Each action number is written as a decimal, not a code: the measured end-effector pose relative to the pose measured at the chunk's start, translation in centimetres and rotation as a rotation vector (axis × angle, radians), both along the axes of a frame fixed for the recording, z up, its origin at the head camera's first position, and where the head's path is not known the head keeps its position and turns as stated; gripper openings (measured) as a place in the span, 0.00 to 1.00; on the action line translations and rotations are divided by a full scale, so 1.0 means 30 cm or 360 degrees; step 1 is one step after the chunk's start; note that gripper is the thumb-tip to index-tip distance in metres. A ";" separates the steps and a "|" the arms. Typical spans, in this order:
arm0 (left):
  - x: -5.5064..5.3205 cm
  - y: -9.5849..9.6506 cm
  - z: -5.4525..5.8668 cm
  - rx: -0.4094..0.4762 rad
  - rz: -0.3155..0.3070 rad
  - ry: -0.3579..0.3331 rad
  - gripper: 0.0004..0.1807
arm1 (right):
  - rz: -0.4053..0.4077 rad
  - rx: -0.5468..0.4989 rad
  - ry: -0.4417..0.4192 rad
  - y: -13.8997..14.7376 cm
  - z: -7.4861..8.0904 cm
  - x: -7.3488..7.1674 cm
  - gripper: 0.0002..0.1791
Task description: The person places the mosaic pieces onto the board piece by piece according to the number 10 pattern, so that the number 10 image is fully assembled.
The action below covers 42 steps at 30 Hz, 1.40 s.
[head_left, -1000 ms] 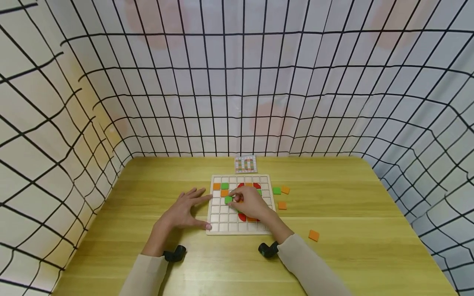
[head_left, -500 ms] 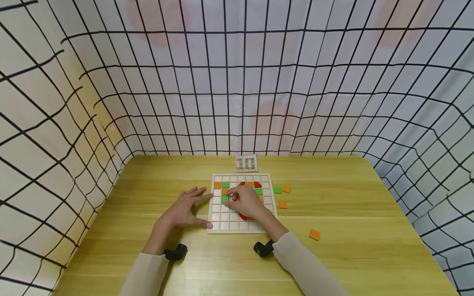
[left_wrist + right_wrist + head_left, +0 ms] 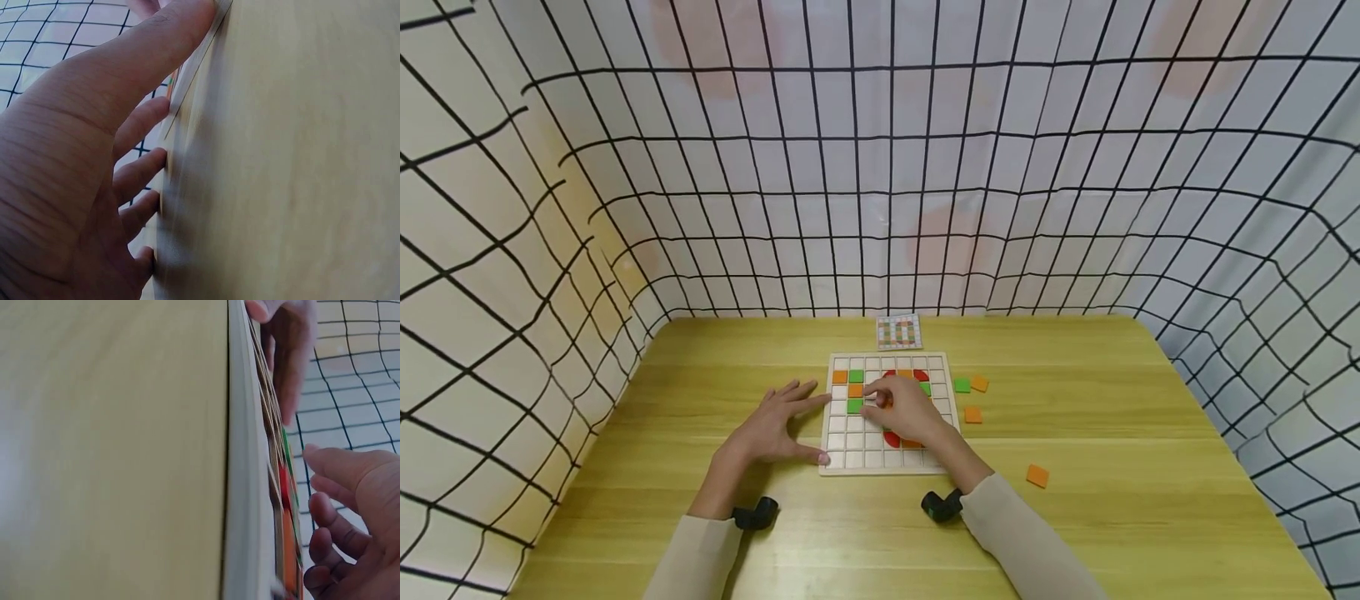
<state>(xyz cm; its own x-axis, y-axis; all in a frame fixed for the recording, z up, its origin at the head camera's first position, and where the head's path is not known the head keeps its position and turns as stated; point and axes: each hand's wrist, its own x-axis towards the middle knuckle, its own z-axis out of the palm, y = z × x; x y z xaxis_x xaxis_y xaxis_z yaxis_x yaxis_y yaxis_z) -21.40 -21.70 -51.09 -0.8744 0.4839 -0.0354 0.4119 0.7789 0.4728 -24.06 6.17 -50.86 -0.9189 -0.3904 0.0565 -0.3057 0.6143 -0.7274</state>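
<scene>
A white grid board (image 3: 854,443) with square and curved coloured tiles lies on the table. My left hand (image 3: 767,429) has its fingers spread at the board's left side, the thumb on the lower left corner and the index fingertip at the edge. Over the board hovers my right hand (image 3: 910,408), thumb and index finger apart, with nothing seen between them in the right wrist view. Just left of its fingertips a green square tile (image 3: 854,406) sits in a cell, below an orange tile (image 3: 855,390). The right hand hides part of the board's middle.
Right of the board lie a loose green tile (image 3: 962,386) and several orange tiles (image 3: 973,415), one farther off toward the front right. A small printed pattern card (image 3: 898,332) lies behind the board. Black-lined netting (image 3: 880,208) surrounds the wooden table (image 3: 700,375).
The right hand set the green tile into a cell in the second column, let go of it and drew back slightly to the right. The left hand stayed in place.
</scene>
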 end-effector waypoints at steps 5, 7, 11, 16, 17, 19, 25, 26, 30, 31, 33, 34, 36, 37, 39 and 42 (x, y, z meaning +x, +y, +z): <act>0.010 -0.015 -0.005 0.0018 0.0020 -0.0003 0.55 | 0.0002 -0.0043 0.0041 0.047 0.010 0.007 0.15; 0.013 -0.018 -0.005 0.0023 0.0026 -0.0007 0.55 | -0.0004 -0.0068 0.0056 0.073 0.012 0.008 0.15; 0.014 -0.020 -0.009 0.0026 0.0029 0.0002 0.55 | -0.0062 -0.0079 0.0075 0.134 0.019 0.007 0.15; 0.013 -0.017 -0.011 0.0021 0.0031 0.0006 0.56 | -0.0154 -0.0062 0.0047 0.212 0.033 0.001 0.16; 0.012 -0.016 -0.010 0.0020 0.0032 0.0003 0.56 | -0.0169 -0.0056 0.0049 0.227 0.035 0.000 0.16; 0.012 -0.015 -0.009 0.0020 0.0031 -0.0001 0.56 | -0.0201 -0.0044 0.0066 0.261 0.032 -0.005 0.16; 0.008 -0.011 -0.014 0.0028 0.0025 -0.0004 0.56 | -0.0282 0.0031 0.0079 0.377 0.018 -0.031 0.18; 0.007 -0.010 -0.014 0.0033 0.0023 -0.0007 0.56 | -0.0296 0.0041 0.0071 0.397 0.016 -0.036 0.18; 0.005 -0.008 -0.010 0.0038 0.0019 0.0000 0.56 | -0.0331 0.0065 0.0049 0.463 0.013 -0.055 0.21; 0.005 -0.008 -0.010 0.0038 0.0023 -0.0002 0.56 | -0.0338 0.0074 0.0047 0.476 0.012 -0.060 0.21; 0.004 -0.007 -0.009 0.0028 0.0024 0.0000 0.56 | -0.0356 0.0107 0.0038 0.499 0.012 -0.066 0.22; 0.004 -0.007 -0.008 0.0025 0.0023 -0.0001 0.56 | -0.0365 0.0122 0.0037 0.510 0.010 -0.068 0.23; 0.003 -0.005 -0.009 0.0019 0.0019 -0.0003 0.56 | -0.0382 0.0155 0.0031 0.529 0.007 -0.071 0.23; 0.002 -0.005 -0.009 0.0020 0.0012 0.0003 0.56 | -0.0390 0.0166 0.0025 0.536 0.006 -0.071 0.24; 0.001 -0.002 -0.008 0.0023 0.0003 0.0010 0.56 | -0.0391 0.0196 0.0021 0.549 0.003 -0.070 0.24; 0.001 0.003 -0.006 0.0028 -0.0001 0.0012 0.56 | -0.0396 0.0213 0.0007 0.563 0.001 -0.068 0.25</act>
<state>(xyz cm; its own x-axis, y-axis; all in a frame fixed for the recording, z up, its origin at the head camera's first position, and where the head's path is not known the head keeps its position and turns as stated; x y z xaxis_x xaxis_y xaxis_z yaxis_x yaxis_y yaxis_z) -21.38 -21.62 -51.28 -0.8743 0.4849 -0.0199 0.4161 0.7701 0.4834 -26.10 23.07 -50.83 -0.9872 -0.1574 0.0239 -0.1367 0.7614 -0.6337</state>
